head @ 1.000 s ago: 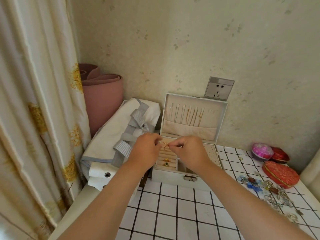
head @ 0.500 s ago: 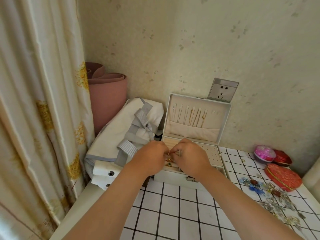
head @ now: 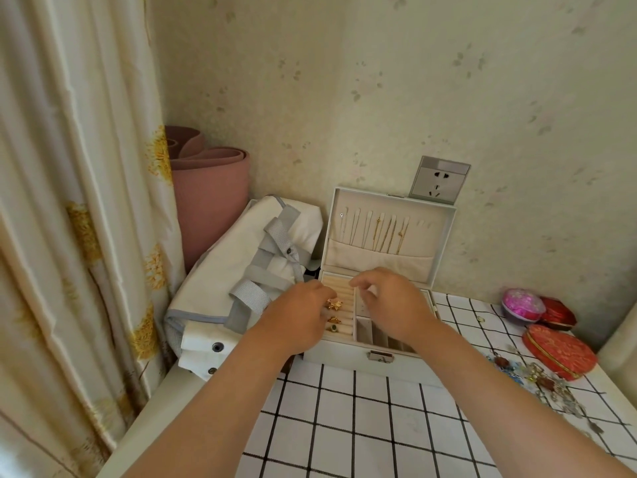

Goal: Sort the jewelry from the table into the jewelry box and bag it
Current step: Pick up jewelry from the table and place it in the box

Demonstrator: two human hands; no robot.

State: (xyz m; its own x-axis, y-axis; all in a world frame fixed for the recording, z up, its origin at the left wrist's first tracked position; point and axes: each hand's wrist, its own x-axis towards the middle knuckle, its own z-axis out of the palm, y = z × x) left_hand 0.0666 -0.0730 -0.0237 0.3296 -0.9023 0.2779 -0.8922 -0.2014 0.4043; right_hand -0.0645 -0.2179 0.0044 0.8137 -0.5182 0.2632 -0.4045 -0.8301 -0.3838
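Observation:
The white jewelry box (head: 344, 357) stands open at the back of the checked table (head: 348, 429), with gold necklaces (head: 386, 236) hanging in its raised lid. Three rings sit in the left ring rolls: a gold bow ring (head: 334, 304), a second gold ring (head: 333, 319) and a green-stoned one (head: 333, 328). My left hand (head: 296, 320) is at the bow ring, fingertips pinched on its left side. Hovering over the box's middle is my right hand (head: 393, 305), fingers spread and holding nothing. A white canvas bag (head: 238, 267) with grey straps lies left of the box.
Loose jewelry (head: 544, 379) is heaped near the table's right edge. Behind it are a red heart-shaped box (head: 560, 351), a pink round box (head: 520, 303) and a small red box (head: 558, 317). A rolled pink mat (head: 210, 201) and a curtain (head: 69, 201) stand at left.
Both hands brought the gold bow ring down into the ring rolls. The right hand has let go and lifted away to the right; the left stays at the ring.

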